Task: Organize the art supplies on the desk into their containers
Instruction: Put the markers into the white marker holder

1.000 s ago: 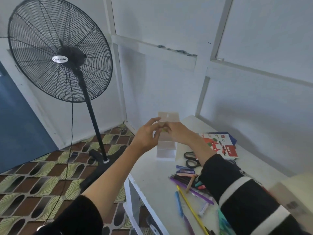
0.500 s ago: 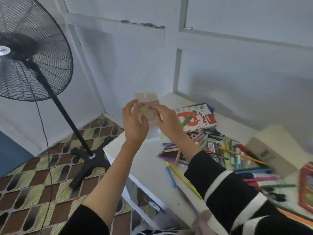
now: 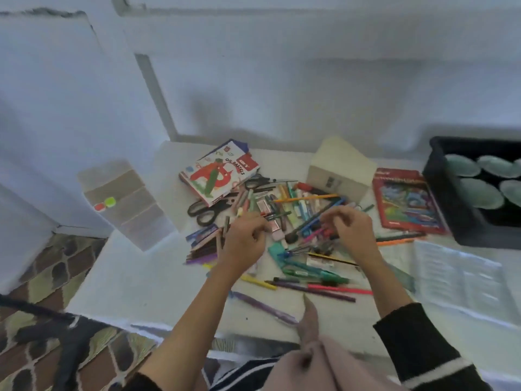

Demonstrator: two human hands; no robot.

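A heap of coloured pens, markers and pencils (image 3: 298,204) is spread over the middle of the white desk (image 3: 141,280). Both of my hands hover over this heap. My left hand (image 3: 245,238) has its fingers curled down onto the pens at the heap's left side; the blur hides whether it grips one. My right hand (image 3: 349,230) is above the right side, fingers loosely apart and holding nothing. A clear stacked drawer box (image 3: 127,204) stands on the desk's left part, with two small pieces, one red and one green (image 3: 105,204), inside it.
Black scissors (image 3: 205,211) and an oil pastels box (image 3: 220,173) lie behind the heap. A cream box (image 3: 338,170), a red pack (image 3: 406,198), a black crate of round discs (image 3: 439,176) and a clear plastic tray (image 3: 456,277) are to the right. The desk ends at left over patterned floor.
Both hands have let go of the clear drawer box, which now stands on the desk at left. They came down over the pen heap, and the view swung right and down.
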